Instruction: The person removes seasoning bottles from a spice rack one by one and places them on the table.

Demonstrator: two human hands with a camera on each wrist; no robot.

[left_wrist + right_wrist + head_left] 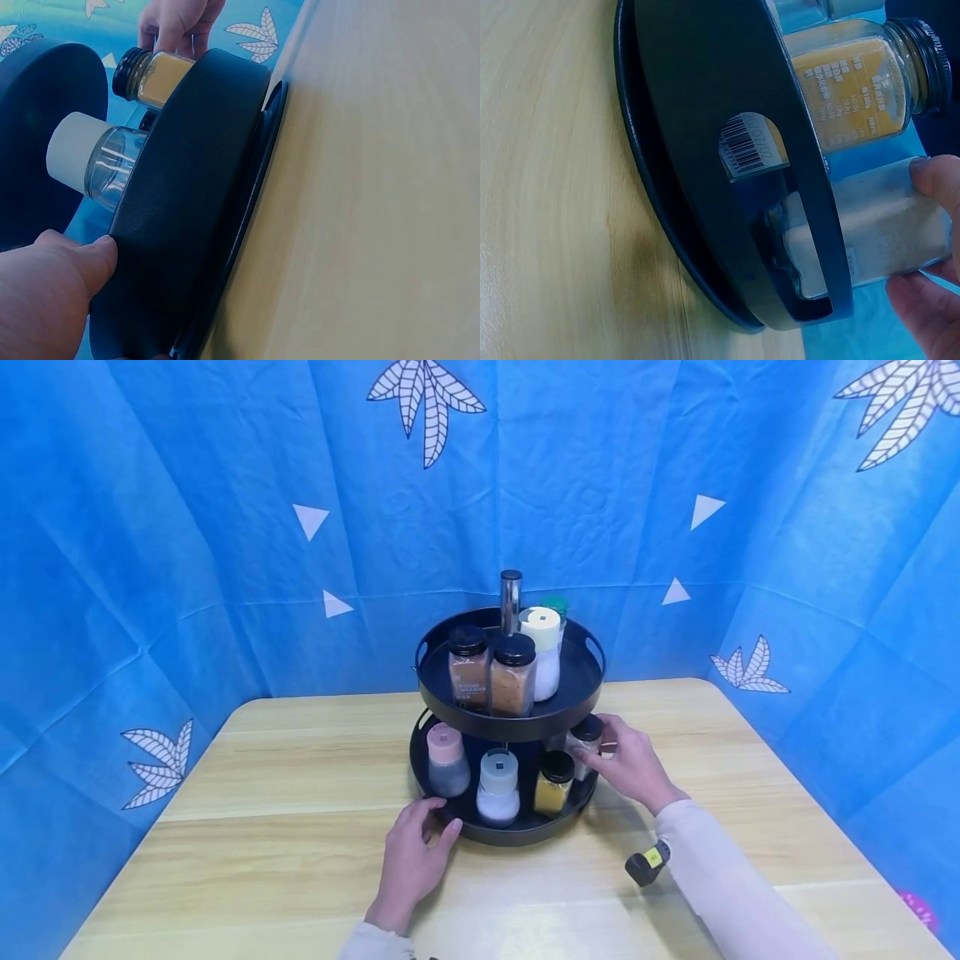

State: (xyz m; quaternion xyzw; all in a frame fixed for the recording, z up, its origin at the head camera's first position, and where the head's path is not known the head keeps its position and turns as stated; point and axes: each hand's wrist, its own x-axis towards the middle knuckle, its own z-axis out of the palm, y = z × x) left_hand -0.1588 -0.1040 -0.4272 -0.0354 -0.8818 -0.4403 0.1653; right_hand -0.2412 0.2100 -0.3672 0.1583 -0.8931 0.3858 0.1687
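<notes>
At the right side of a black two-tier turntable's lower tray (pixel 517 837), my right hand (pixel 632 762) grips a glass jar (pixel 587 732) with a black lid. In the right wrist view thumb and fingers pinch this jar (pixel 885 221) of pale contents, its base behind the handle cutout. My left hand (pixel 417 853) rests its thumb and fingertips against the tray's left front rim. Beside the gripped jar stands a yellow spice jar (pixel 553 783). A white-capped shaker (pixel 498 787) and a pink-capped shaker (pixel 447 760) also sit on the lower tray.
The upper tray (pixel 517 727) carries two brown spice jars (pixel 513 677), a white-capped bottle (pixel 542 652) and a green-capped container (pixel 555 604) around a metal post (pixel 511 597). The turntable stands on a wooden table (pixel 300 810) before a blue curtain (pixel 247 527).
</notes>
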